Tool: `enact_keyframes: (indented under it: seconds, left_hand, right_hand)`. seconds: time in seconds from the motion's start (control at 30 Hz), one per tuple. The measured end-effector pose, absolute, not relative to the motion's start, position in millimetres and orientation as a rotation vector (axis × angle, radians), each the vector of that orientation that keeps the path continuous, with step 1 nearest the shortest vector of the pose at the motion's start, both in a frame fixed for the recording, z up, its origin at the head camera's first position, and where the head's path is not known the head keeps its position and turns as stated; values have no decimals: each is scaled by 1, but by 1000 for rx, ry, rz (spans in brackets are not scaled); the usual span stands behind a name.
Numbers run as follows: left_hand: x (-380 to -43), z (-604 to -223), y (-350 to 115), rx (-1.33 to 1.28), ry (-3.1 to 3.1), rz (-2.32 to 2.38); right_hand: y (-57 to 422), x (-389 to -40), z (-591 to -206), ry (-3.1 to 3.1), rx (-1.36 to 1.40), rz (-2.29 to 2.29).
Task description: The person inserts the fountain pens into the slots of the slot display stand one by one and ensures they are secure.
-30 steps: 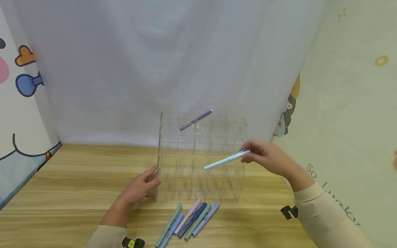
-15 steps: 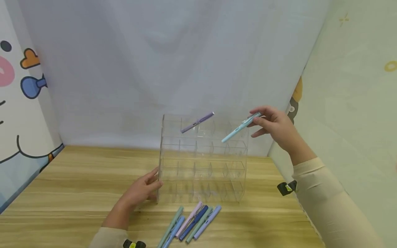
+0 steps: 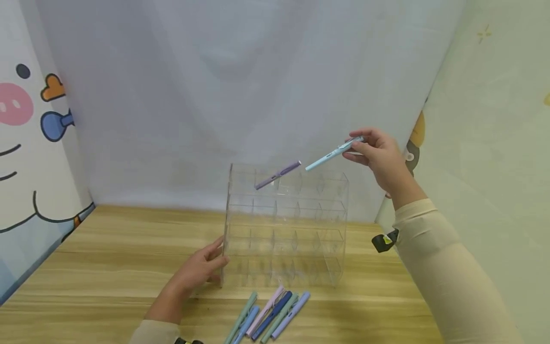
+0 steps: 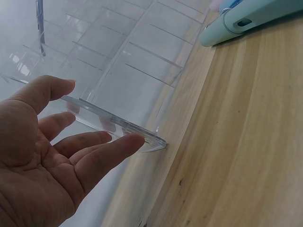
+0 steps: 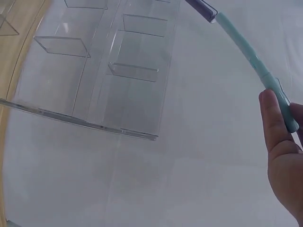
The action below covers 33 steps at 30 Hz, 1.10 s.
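Note:
A clear acrylic pen rack [image 3: 285, 205] with several tiers of small compartments stands upright on the table. My left hand [image 3: 202, 267] holds its left side panel low down, thumb at the front edge and fingers along the outer face [image 4: 94, 156]. Up at the top right, my right hand [image 3: 378, 155] pinches a light blue capped pen [image 3: 331, 155] by its clip end, thumb and fingers around the cap [image 5: 279, 104]. The pen slants down to the left, its free tip close to the upper end of a purple pen [image 3: 278, 175] that lies slanted in the top tier.
In front of the rack several pens lie side by side: a green pen [image 3: 241, 317], a blue pen [image 3: 246, 326], a pink pen [image 3: 265, 310], a dark blue pen [image 3: 272, 315] and others. A pale curtain [image 3: 193, 95] hangs behind the wooden table [image 3: 142, 239].
My right hand has carried the light blue pen up from beside the rack's middle tiers to just above its top tier. My left hand has stayed on the side panel.

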State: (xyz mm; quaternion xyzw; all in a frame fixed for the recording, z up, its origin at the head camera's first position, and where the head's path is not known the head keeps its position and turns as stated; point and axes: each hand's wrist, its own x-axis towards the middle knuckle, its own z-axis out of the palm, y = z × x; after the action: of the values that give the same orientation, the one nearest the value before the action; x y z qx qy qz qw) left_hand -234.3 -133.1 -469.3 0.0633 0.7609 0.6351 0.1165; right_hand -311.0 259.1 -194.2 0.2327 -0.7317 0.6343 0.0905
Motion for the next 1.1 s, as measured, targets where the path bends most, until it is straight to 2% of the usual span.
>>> enact_keyframes:
  seconds: [0.5,1.1]
  left_hand:
    - [-233,-467,-126,194,2212,1872]
    - [-237,-470,-127,190,2227,1876]
  right_hand:
    - [258,-332,-204,-2294,584,1743]
    - [241,-338,-222,-2452,717,1603]
